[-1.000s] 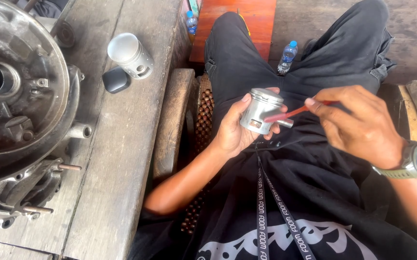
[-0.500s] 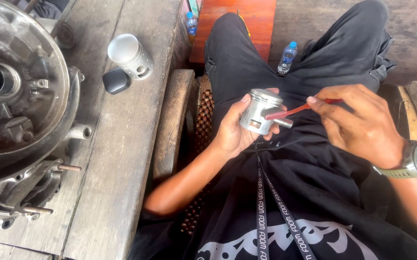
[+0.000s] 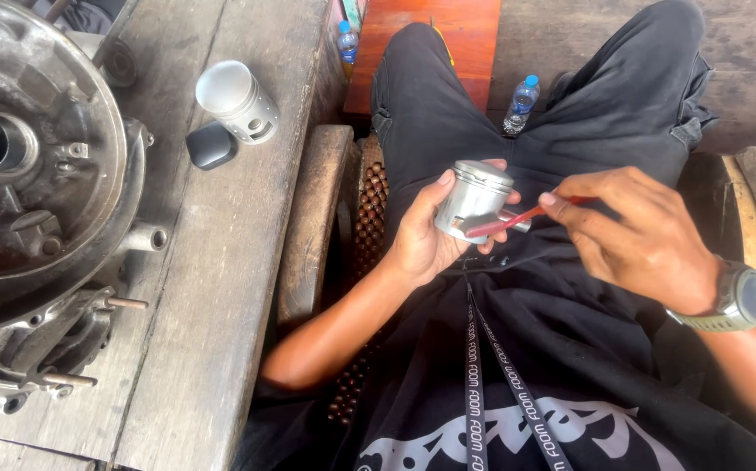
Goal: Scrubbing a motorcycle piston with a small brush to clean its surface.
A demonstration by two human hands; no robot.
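Fingers (image 3: 437, 194) of the left hand (image 3: 426, 235) are wrapped around a silver piston (image 3: 472, 199), held above the lap, crown tilted up and away. The right hand (image 3: 644, 240) pinches a thin red tool (image 3: 517, 218), its tip touching the piston's lower side. A watch (image 3: 735, 298) sits on that wrist. To the left, on the wooden counter (image 3: 212, 288), a second piston (image 3: 237, 100) lies beside a small dark cap (image 3: 211, 145), with a grimy engine case (image 3: 34, 201) at the far left. Two water bottles (image 3: 520, 103) stand on the floor beyond the knees.
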